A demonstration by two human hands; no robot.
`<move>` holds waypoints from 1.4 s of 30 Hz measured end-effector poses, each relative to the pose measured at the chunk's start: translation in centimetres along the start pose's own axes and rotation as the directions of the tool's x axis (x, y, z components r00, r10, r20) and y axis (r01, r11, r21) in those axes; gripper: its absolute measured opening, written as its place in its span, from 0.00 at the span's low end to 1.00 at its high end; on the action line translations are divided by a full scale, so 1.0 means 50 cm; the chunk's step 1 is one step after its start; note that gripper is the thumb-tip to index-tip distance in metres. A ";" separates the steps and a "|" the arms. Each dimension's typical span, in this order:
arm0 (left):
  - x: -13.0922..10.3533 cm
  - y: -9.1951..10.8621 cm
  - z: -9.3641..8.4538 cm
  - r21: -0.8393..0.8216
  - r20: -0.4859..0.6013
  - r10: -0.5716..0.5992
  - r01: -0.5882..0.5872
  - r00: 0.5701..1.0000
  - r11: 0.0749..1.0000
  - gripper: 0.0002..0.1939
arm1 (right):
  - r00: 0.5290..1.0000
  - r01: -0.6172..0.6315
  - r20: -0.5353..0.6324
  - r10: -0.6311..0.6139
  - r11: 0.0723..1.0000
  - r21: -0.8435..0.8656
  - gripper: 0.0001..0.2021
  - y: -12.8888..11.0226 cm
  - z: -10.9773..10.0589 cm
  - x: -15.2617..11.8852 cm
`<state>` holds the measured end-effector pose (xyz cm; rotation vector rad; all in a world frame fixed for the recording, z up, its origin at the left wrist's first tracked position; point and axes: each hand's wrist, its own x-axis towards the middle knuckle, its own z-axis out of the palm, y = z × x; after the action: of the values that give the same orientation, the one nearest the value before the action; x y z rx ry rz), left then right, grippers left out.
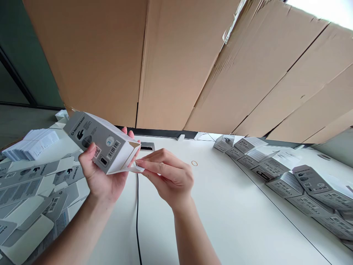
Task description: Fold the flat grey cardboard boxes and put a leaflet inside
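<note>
A grey and white printed carton (pixel 100 141) is held up, tilted, above the white table. My left hand (pixel 102 176) wraps round it from below, thumb on the printed face and fingertips showing past the far edge. The carton's near right end has a flap standing out. My right hand (pixel 168 176) pinches that end flap (pixel 136 168) between thumb and fingers. How far the end is closed, and what is inside, I cannot make out.
Flat unfolded cartons (pixel 35 198) lie piled at the left, beside a stack of white folded papers (pixel 33 143). Formed cartons (pixel 284 184) stand in rows at the right. A black cable (pixel 137 217), a rubber band (pixel 194 163) and tall cardboard panels (pixel 171 66) are also here.
</note>
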<state>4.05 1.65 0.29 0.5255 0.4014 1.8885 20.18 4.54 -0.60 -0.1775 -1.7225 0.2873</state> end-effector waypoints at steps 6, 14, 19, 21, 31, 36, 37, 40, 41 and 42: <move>-0.015 -0.005 0.002 0.007 0.044 -0.048 0.048 0.998 0.999 0.27 | 0.996 0.076 -0.028 -0.082 0.984 -0.161 0.21 0.004 -0.024 0.018; -0.020 -0.009 0.001 -0.004 0.109 -0.083 0.084 0.991 0.996 0.28 | 0.993 0.083 -0.064 -0.096 0.979 -0.184 0.23 0.004 -0.015 0.015; -0.018 -0.004 -0.002 -0.024 0.107 -0.088 0.091 0.990 0.996 0.31 | 0.995 0.050 -0.082 -0.058 0.994 -0.097 0.25 0.016 -0.009 0.004; -0.018 -0.002 -0.003 -0.022 0.107 -0.092 0.094 0.990 0.995 0.33 | 0.996 0.034 -0.074 -0.040 0.996 -0.079 0.24 0.020 -0.012 0.000; -0.019 -0.003 -0.002 0.017 0.101 -0.059 0.058 0.993 0.998 0.35 | 0.953 -0.268 -0.111 0.281 0.956 0.124 0.10 -0.003 -0.001 0.003; -0.023 -0.009 0.001 0.030 0.112 -0.076 0.073 0.991 0.997 0.30 | 0.901 -0.370 -0.171 0.398 0.913 0.173 0.14 -0.002 0.012 0.005; -0.024 -0.009 0.000 0.029 0.119 -0.085 0.082 0.989 0.996 0.29 | 0.889 -0.400 -0.166 0.427 0.900 0.176 0.17 0.001 0.011 0.005; -0.026 -0.008 -0.001 0.011 0.149 -0.129 0.129 0.980 0.992 0.31 | 0.885 -0.413 -0.148 0.442 0.891 0.190 0.26 0.013 0.003 0.003; -0.026 -0.007 -0.002 0.004 0.162 -0.148 0.149 0.976 0.989 0.32 | 0.907 -0.368 -0.140 0.397 0.909 0.196 0.27 0.017 0.000 0.003; -0.025 -0.005 -0.002 -0.002 0.175 -0.165 0.168 0.971 0.986 0.33 | 0.934 -0.302 -0.133 0.330 0.933 0.195 0.27 0.020 -0.004 0.002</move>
<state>4.59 0.56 -0.16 0.6216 0.3047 1.6684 20.34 5.56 -0.77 -0.3452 -1.4937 0.6414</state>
